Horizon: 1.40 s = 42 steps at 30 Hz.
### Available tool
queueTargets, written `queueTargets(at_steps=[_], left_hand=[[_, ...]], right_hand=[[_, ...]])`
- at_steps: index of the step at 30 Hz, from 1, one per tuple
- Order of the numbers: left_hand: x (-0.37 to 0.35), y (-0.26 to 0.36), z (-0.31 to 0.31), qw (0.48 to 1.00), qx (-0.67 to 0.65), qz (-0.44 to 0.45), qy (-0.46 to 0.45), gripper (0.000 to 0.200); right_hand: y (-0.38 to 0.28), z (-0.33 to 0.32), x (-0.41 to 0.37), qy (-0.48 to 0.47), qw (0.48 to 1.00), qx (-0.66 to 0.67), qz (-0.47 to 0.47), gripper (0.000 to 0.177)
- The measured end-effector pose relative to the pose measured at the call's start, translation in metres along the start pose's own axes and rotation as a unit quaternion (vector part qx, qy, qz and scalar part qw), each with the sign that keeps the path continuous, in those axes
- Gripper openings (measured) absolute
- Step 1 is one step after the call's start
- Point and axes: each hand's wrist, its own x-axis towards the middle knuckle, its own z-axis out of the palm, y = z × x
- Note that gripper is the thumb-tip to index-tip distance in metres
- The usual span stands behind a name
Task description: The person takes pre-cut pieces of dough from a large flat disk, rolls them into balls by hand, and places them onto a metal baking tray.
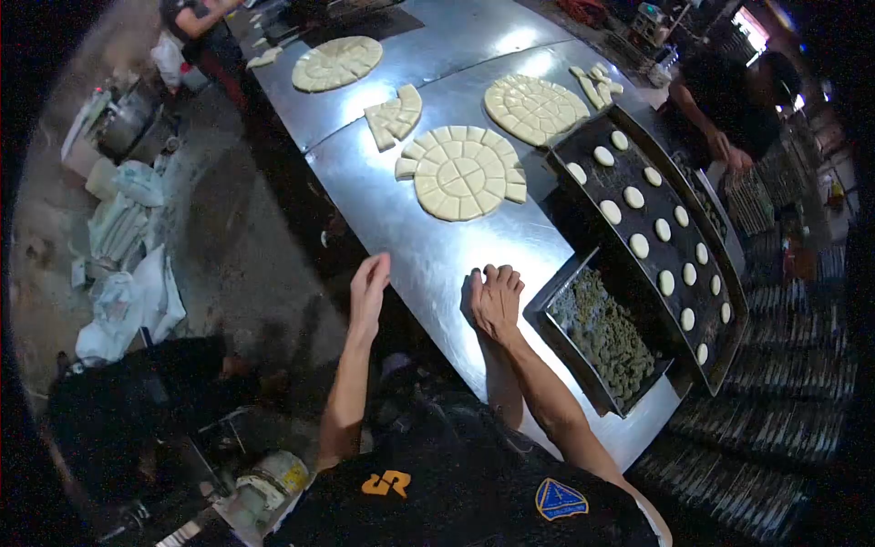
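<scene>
My right hand is low over the near part of the metal table, back up, with its fingers somewhat spread. Its palm is hidden, so I cannot tell whether anything lies under it or whether it presses on the metal. My left hand is just beside the table's left edge, its fingers close together and pointing away from me. I see nothing in it, but its inner side is out of sight, so I cannot tell if it is bent around something small.

The nearest dough round, scored into pieces, lies flat beyond both hands, apart from them. A cut section is at its far left, and two more scored rounds lie farther off. To the right of my right hand, a metal box holds dark, lumpy filling; beyond it, a long tray carries pale discs, set apart.

I judge this to be handwork at the near surface, with the dough portioned and some discs laid out. Taking a piece from the nearest round would call for a forward reach and a light pinch, since soft dough could stretch or stick to its neighbours.
</scene>
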Motion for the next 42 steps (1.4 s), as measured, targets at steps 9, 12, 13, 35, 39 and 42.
queueTargets(at_steps=[9, 12, 13, 35, 39, 42], left_hand=[[0.311, -0.048, 0.069, 0.923, 0.375, -0.010, 0.082, 0.053], [0.413, -0.122, 0.070, 0.978, 0.176, 0.076, 0.080, 0.046], [0.363, -0.072, 0.080, 0.958, 0.246, 0.058, 0.136, 0.043], [0.062, -0.005, 0.060, 0.977, -0.124, 0.035, -0.168, 0.048], [-0.025, 0.023, 0.169, 0.953, 0.051, -0.015, -0.298, 0.040], [-0.063, -0.006, 0.208, 0.890, -0.001, -0.106, -0.443, 0.035]], right_hand=[[0.035, -0.071, -0.056, -0.219, 0.975, 0.005, -0.037, 0.028], [0.058, -0.129, -0.065, -0.203, 0.939, 0.267, 0.078, 0.033], [0.072, -0.155, -0.068, -0.163, 0.921, 0.336, 0.114, 0.035], [0.306, -0.271, -0.029, 0.421, 0.884, -0.039, 0.201, 0.021], [0.133, -0.217, -0.058, 0.127, 0.912, 0.346, 0.179, 0.033], [0.087, -0.159, -0.089, 0.081, 0.857, 0.481, 0.168, 0.034]])
